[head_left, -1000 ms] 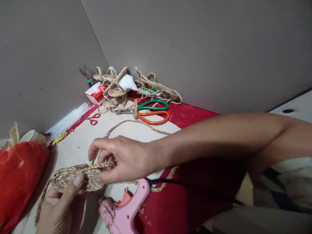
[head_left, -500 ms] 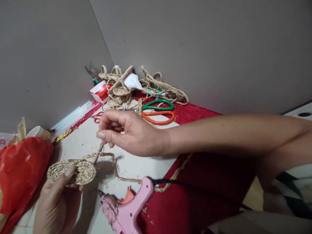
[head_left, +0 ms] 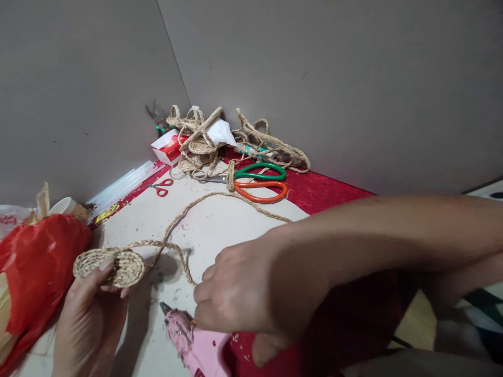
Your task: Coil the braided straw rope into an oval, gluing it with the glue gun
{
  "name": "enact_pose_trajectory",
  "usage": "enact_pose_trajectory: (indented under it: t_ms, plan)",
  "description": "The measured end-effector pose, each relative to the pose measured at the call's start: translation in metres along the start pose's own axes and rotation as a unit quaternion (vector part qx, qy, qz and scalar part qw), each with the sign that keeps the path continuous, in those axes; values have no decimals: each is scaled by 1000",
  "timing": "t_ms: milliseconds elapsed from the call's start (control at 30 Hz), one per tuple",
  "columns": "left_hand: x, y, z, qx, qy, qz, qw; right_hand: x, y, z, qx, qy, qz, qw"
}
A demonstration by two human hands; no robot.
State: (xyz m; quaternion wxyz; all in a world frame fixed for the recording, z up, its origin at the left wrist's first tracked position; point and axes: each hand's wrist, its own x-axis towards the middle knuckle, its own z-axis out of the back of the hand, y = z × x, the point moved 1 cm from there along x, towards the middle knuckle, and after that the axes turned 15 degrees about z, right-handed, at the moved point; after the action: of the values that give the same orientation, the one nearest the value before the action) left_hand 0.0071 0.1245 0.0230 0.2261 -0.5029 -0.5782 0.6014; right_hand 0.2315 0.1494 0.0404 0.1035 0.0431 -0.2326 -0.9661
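My left hand (head_left: 92,314) pinches a flat oval coil of braided straw cord (head_left: 129,267) between thumb and fingers. From the coil, the cord (head_left: 188,207) runs across the pale board and loops back toward the right. My right hand (head_left: 239,298) is curled over the handle of a pink hot glue gun (head_left: 208,345) lying at the front, hiding its handle and most of its trigger. The nozzle points up and left, a little below the hanging cord.
Large scissors (head_left: 261,183) with green and orange handles lie behind, beside small red scissors (head_left: 162,187). A heap of braided cord (head_left: 200,141), a red-and-white box (head_left: 171,147) and clear glue sticks (head_left: 121,186) line the grey wall. A red bag (head_left: 47,267) stands left.
My right hand has let go of the cord and moved down and right onto the glue gun. The cord's free length now lies across the board. My left hand keeps the coil.
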Motion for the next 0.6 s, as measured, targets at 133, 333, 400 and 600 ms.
enact_pose_trajectory:
  t_ms: [133, 333, 400, 600]
  plan:
    - [5, -4, 1, -25, -15, -9, 1000, 6, 8, -15, -75, 8, -58, 995]
    - [15, -5, 10, -44, -23, -3, 999, 19, 5, -22, -73, 30, -42, 996]
    - [19, -6, 13, -55, -27, 1, 998, 16, 3, -14, -49, 22, -51, 997]
    - [27, -14, 21, -102, -54, 47, 992, -8, -10, 18, 57, -168, -18, 984]
